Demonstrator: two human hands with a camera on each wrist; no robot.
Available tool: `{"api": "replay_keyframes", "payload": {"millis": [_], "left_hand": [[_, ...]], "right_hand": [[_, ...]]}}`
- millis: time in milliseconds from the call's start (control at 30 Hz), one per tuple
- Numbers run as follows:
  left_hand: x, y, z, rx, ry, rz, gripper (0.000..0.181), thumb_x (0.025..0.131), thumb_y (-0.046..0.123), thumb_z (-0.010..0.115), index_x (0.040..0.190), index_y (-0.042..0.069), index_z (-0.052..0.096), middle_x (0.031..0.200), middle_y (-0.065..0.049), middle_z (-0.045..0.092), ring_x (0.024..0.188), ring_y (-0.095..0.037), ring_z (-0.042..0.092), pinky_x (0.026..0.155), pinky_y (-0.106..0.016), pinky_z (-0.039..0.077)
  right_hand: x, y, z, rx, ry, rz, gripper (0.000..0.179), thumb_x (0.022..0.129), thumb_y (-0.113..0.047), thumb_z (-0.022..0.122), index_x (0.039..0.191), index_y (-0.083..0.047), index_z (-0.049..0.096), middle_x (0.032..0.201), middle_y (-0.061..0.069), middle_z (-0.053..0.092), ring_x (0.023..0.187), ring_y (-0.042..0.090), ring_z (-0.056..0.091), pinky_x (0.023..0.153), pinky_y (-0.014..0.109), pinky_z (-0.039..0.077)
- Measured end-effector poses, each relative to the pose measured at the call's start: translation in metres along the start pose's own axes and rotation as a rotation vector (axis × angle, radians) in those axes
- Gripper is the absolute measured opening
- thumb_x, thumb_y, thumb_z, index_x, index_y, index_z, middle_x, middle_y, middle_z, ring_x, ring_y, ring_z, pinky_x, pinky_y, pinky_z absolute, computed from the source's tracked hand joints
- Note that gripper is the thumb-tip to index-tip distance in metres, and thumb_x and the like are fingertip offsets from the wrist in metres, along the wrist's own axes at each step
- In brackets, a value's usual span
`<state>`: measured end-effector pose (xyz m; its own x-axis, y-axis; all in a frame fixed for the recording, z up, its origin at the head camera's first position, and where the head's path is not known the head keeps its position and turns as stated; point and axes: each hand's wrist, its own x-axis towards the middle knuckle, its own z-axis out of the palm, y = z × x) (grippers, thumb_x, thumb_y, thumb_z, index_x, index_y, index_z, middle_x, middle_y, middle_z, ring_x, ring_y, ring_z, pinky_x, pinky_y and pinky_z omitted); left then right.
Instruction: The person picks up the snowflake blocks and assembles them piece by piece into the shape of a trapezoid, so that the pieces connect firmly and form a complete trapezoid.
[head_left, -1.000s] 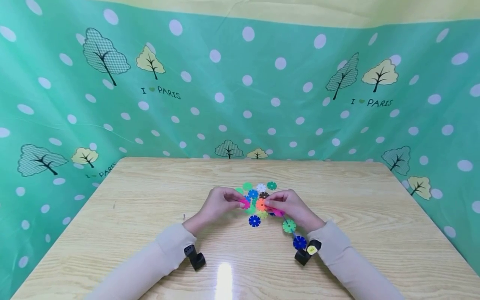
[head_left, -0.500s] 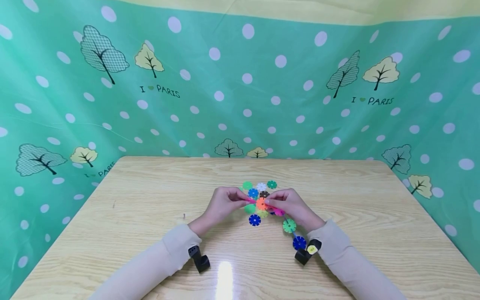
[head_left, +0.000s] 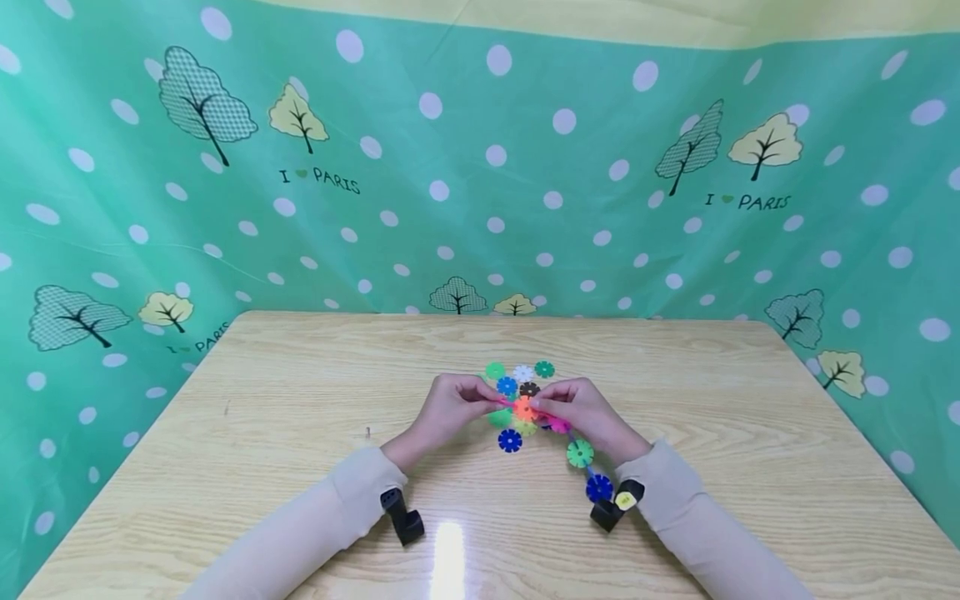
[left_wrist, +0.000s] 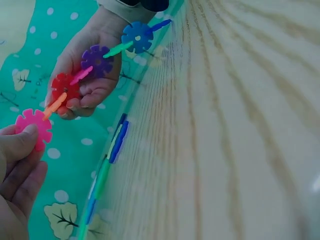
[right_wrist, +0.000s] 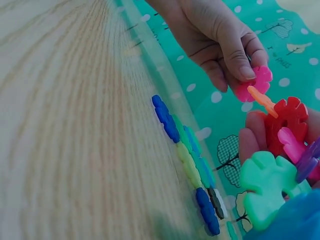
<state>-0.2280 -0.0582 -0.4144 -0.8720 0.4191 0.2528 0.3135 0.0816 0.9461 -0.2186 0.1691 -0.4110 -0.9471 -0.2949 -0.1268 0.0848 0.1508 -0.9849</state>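
My left hand (head_left: 453, 404) pinches a pink notched disc (left_wrist: 34, 127), a flat flower-shaped building piece, between thumb and fingers. Its edge meets an orange disc (head_left: 525, 408), which is at the end of a chain of linked discs. With its fingers at the red disc (left_wrist: 65, 89), my right hand (head_left: 581, 412) holds that chain. Beyond the red one come another pink disc (right_wrist: 291, 144), a purple disc (left_wrist: 96, 61), a green disc (right_wrist: 270, 185) and a blue disc (left_wrist: 137, 37). A dark blue disc (head_left: 599, 488) ends the chain by the right wrist.
Loose discs lie on the wooden table (head_left: 300, 400) behind and below the hands, among them a white disc (head_left: 522, 373), a brown disc (head_left: 529, 389) and a dark blue loose disc (head_left: 510, 441). A green dotted cloth (head_left: 480, 192) hangs behind the table.
My left hand has moved right, bringing the pink disc to the orange one and turning it edge-on to the head view. The right hand and its chain have hardly moved.
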Motion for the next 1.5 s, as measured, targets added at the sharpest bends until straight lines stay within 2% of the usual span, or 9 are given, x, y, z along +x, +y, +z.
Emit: {"api": "replay_keyframes", "payload": {"millis": [167, 400, 567, 767, 1000, 1133, 1233, 1367, 1500], "left_hand": [[-0.004, 0.02, 0.002, 0.016, 0.001, -0.001, 0.008, 0.08, -0.01, 0.067, 0.087, -0.008, 0.069, 0.088, -0.021, 0.07, 0.083, -0.042, 0.066, 0.071, -0.027, 0.057], [0.0, 0.0, 0.001, 0.055, -0.029, 0.018, 0.01, 0.081, 0.001, 0.071, 0.091, 0.001, 0.073, 0.089, -0.013, 0.072, 0.082, -0.034, 0.068, 0.068, -0.025, 0.056], [0.001, 0.0, -0.001, 0.069, -0.061, 0.07, 0.006, 0.08, 0.0, 0.072, 0.086, 0.0, 0.073, 0.085, -0.012, 0.072, 0.078, -0.029, 0.069, 0.067, -0.027, 0.057], [0.003, -0.001, -0.002, 0.076, -0.078, 0.089, 0.006, 0.079, -0.002, 0.072, 0.084, 0.0, 0.073, 0.084, -0.011, 0.072, 0.075, -0.018, 0.07, 0.066, -0.028, 0.057], [0.005, -0.002, 0.001, 0.063, -0.088, 0.054, 0.005, 0.08, -0.001, 0.072, 0.084, -0.001, 0.073, 0.084, -0.013, 0.072, 0.076, -0.027, 0.069, 0.065, -0.027, 0.057], [0.006, 0.0, 0.001, -0.001, -0.089, 0.022, 0.005, 0.08, -0.003, 0.07, 0.085, -0.003, 0.072, 0.087, -0.018, 0.071, 0.082, -0.038, 0.067, 0.07, -0.039, 0.057], [0.006, 0.001, 0.001, -0.033, -0.105, -0.014, 0.008, 0.081, -0.003, 0.069, 0.088, -0.004, 0.072, 0.089, -0.018, 0.071, 0.086, -0.039, 0.067, 0.075, -0.046, 0.055], [0.006, 0.003, -0.003, 0.026, -0.124, -0.06, 0.017, 0.081, 0.001, 0.071, 0.097, 0.001, 0.071, 0.096, -0.016, 0.071, 0.086, -0.027, 0.069, 0.077, -0.036, 0.056], [0.006, 0.002, -0.008, 0.11, -0.116, -0.112, 0.025, 0.08, 0.003, 0.072, 0.105, 0.007, 0.07, 0.105, -0.013, 0.069, 0.088, -0.017, 0.067, 0.077, -0.025, 0.055]], "right_hand": [[0.0, 0.002, 0.0, 0.034, -0.003, 0.004, 0.019, 0.085, -0.011, 0.069, 0.094, 0.006, 0.069, 0.079, 0.003, 0.069, 0.068, 0.011, 0.067, 0.067, 0.028, 0.057], [0.0, 0.001, -0.001, 0.046, 0.013, 0.017, 0.016, 0.087, -0.007, 0.065, 0.094, 0.007, 0.068, 0.082, 0.003, 0.069, 0.068, 0.009, 0.065, 0.065, 0.022, 0.055], [0.001, 0.002, -0.001, 0.072, -0.001, 0.027, 0.013, 0.088, -0.006, 0.065, 0.092, 0.006, 0.069, 0.079, 0.003, 0.069, 0.066, 0.01, 0.065, 0.062, 0.021, 0.055], [0.001, 0.002, 0.0, 0.08, 0.005, 0.047, 0.01, 0.088, -0.006, 0.064, 0.09, 0.002, 0.07, 0.077, 0.003, 0.069, 0.063, 0.009, 0.065, 0.054, 0.017, 0.051], [0.002, 0.002, -0.002, 0.07, -0.007, 0.059, 0.006, 0.086, -0.009, 0.067, 0.085, -0.005, 0.071, 0.071, 0.001, 0.069, 0.048, 0.003, 0.053, 0.039, 0.013, 0.035], [0.001, 0.0, -0.003, 0.108, -0.042, 0.054, 0.006, 0.087, -0.008, 0.065, 0.085, -0.007, 0.07, 0.075, 0.002, 0.069, 0.058, 0.006, 0.061, 0.047, 0.015, 0.047], [0.0, -0.001, -0.003, 0.145, -0.075, 0.058, 0.006, 0.088, -0.007, 0.063, 0.086, -0.008, 0.069, 0.081, 0.003, 0.068, 0.067, 0.01, 0.066, 0.063, 0.022, 0.056], [0.001, -0.001, -0.004, 0.175, -0.105, 0.064, 0.008, 0.089, -0.006, 0.061, 0.087, -0.009, 0.068, 0.084, 0.004, 0.067, 0.072, 0.012, 0.067, 0.076, 0.031, 0.057], [0.002, 0.001, -0.007, 0.197, -0.117, 0.074, 0.01, 0.089, -0.004, 0.061, 0.086, -0.011, 0.068, 0.085, 0.003, 0.066, 0.072, 0.013, 0.066, 0.079, 0.034, 0.056]]}}
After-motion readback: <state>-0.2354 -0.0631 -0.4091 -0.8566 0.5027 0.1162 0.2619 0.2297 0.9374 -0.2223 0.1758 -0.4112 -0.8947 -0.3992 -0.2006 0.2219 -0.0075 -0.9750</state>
